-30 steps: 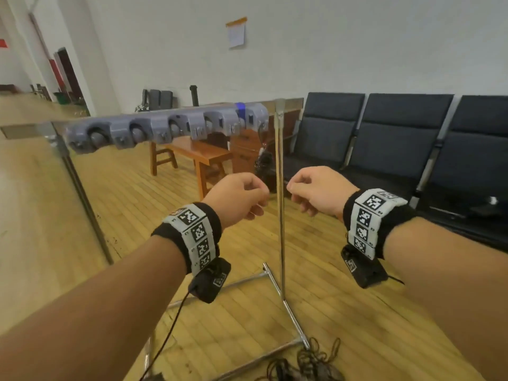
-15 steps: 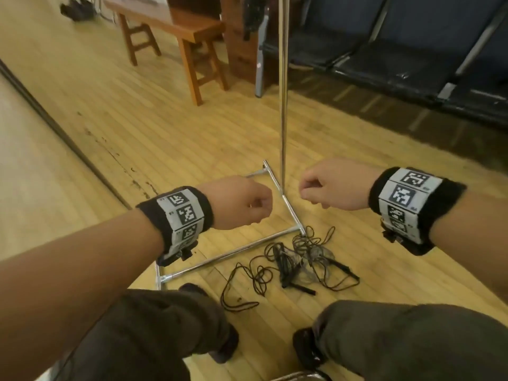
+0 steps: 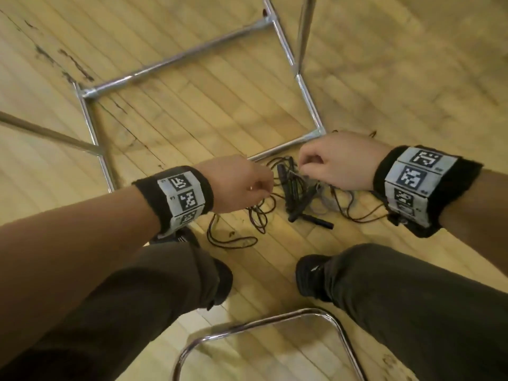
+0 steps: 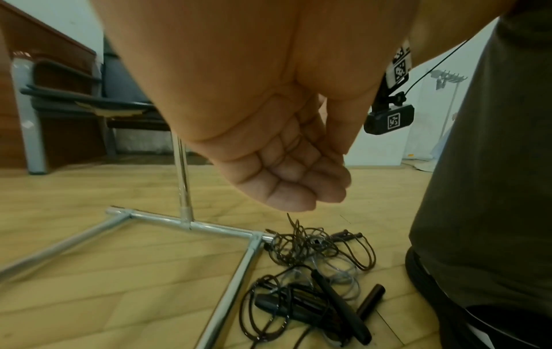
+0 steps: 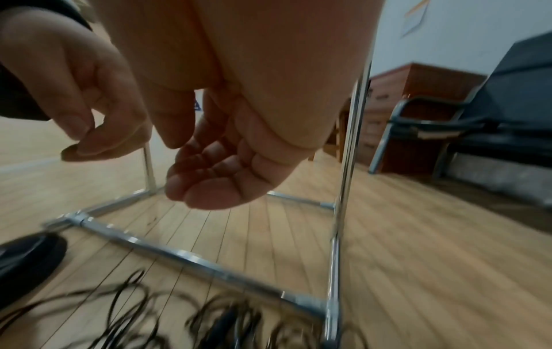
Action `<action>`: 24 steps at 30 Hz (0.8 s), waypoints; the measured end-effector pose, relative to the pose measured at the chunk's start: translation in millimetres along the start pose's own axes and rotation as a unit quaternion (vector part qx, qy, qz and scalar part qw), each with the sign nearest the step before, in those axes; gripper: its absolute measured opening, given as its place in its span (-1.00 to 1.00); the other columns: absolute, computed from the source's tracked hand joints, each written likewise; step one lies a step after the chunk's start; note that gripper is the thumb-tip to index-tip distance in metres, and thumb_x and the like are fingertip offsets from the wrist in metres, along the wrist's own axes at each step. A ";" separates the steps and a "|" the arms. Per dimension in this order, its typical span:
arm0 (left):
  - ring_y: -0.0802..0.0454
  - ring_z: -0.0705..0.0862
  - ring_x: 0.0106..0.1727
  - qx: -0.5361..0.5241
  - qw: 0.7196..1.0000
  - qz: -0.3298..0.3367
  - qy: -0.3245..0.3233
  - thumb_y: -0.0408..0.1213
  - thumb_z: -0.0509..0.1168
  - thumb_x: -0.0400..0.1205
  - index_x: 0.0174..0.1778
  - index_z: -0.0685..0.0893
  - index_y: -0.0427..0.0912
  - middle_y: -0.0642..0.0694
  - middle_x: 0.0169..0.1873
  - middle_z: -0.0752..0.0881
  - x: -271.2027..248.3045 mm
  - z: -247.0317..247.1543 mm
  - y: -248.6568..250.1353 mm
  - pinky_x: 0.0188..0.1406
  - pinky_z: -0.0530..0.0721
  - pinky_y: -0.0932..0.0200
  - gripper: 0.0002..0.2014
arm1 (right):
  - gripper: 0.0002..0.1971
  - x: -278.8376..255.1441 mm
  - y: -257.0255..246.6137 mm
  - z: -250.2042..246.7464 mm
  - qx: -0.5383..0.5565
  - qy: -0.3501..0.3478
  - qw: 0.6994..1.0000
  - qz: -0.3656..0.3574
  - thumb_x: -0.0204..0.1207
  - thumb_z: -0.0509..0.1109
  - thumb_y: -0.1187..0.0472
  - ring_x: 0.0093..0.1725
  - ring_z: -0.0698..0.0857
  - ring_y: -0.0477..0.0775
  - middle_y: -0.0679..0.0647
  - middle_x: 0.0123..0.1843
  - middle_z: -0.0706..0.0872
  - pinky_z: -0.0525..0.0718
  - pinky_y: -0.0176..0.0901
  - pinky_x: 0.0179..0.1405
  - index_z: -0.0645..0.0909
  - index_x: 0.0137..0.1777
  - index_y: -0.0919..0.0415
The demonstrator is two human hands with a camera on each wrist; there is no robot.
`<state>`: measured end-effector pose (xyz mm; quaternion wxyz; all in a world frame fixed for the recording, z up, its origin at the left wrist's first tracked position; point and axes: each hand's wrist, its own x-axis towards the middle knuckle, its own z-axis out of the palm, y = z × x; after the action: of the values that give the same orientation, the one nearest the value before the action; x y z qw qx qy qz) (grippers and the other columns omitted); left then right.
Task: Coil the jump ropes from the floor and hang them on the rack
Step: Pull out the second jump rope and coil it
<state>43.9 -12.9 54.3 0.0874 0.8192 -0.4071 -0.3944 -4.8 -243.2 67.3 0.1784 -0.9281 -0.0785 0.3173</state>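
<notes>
A tangle of dark jump ropes (image 3: 297, 199) with black handles lies on the wooden floor beside the near corner of the chrome rack base (image 3: 176, 57). My left hand (image 3: 268, 185) hovers just left of the pile with loosely curled fingers that hold nothing. Just above the pile's right side, my right hand (image 3: 305, 169) is also loosely curled and empty. The left wrist view shows the left hand (image 4: 298, 189) above the ropes (image 4: 313, 271). In the right wrist view the right hand (image 5: 209, 184) hangs over the blurred ropes (image 5: 209, 325). The rack's top is out of view.
The rack's upright pole (image 3: 303, 31) rises from the base behind the pile. My two black shoes (image 3: 313, 276) stand close to the ropes. A chrome chair frame (image 3: 261, 325) is between my legs. Dark seats (image 5: 477, 118) line the wall.
My view has tilted from the rack's top down to the floor. Both hands have dropped from chest height to just above the rope pile, still holding nothing.
</notes>
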 end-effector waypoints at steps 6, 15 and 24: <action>0.19 0.62 -0.12 -0.016 0.998 0.037 -0.058 0.03 0.22 0.82 0.03 0.52 0.35 0.34 -0.20 0.61 50.4 53.8 -12.5 -0.18 0.56 0.24 -0.92 | -0.80 23.7 49.4 72.6 0.011 -0.090 0.995 0.027 0.73 0.26 0.01 -0.16 0.61 -0.19 -0.21 -0.13 0.68 0.45 -0.27 -0.35 0.72 0.14 -0.07; -0.04 0.67 0.01 0.058 0.986 0.090 -0.126 -0.01 0.11 0.86 0.39 0.62 0.20 0.06 0.08 0.64 136.2 133.9 3.0 -0.18 0.60 0.06 -0.74 | -0.80 30.6 92.6 127.2 0.054 -0.109 0.991 0.062 0.73 0.26 -0.02 -0.16 0.62 -0.19 -0.25 -0.16 0.64 0.57 -0.19 -0.29 0.71 0.16 -0.10; -0.02 0.51 -0.24 0.123 0.976 0.037 -0.175 -0.12 0.11 0.88 0.41 0.59 0.09 -0.03 -0.13 0.53 193.3 195.0 1.3 -0.40 0.38 0.07 -0.75 | -0.80 20.6 117.3 144.4 0.094 -0.111 0.986 0.081 0.73 0.27 0.04 -0.03 0.67 -0.04 -0.16 -0.04 0.70 0.69 -0.04 -0.02 0.74 0.14 -0.04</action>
<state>-27.6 -121.3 -187.6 -0.0720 0.7264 -0.4915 -0.4750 -73.8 -305.7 -95.1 0.2290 -0.8696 0.0079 0.4373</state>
